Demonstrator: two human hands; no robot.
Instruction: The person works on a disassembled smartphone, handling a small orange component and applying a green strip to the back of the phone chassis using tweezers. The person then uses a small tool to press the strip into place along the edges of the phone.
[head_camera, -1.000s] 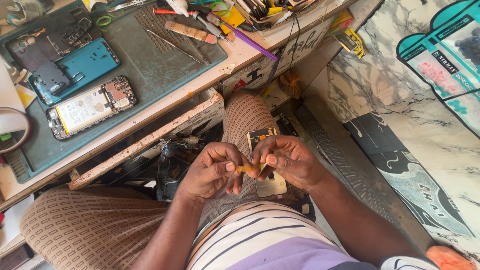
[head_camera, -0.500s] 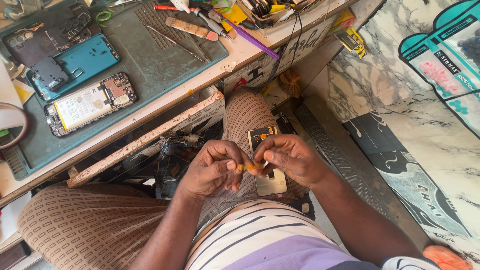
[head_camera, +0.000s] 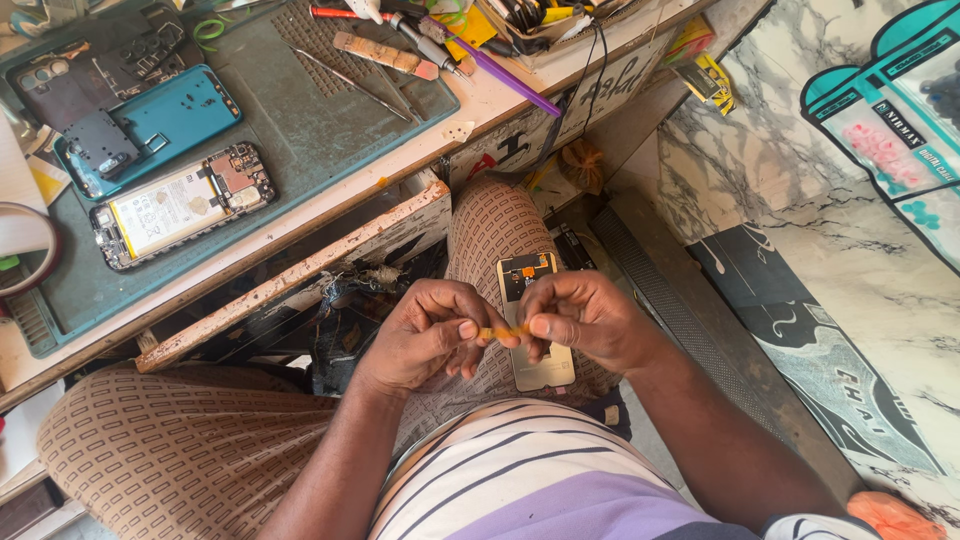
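Where fingertips pinch it, the orange strip (head_camera: 500, 331) hides.

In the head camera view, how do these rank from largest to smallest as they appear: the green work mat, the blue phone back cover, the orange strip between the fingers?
1. Green work mat
2. Blue phone back cover
3. Orange strip, pinched by left hand and right hand, smallest although nearest the camera.

A small orange flex strip (head_camera: 500, 331), thin and short, is stretched level between the thumb and fingertips of the left hand (head_camera: 425, 335) and right hand (head_camera: 585, 318), above the lap. Just behind it, a pale phone panel (head_camera: 535, 325) lies on the right thigh, its dark top end pointing toward the desk's front edge.
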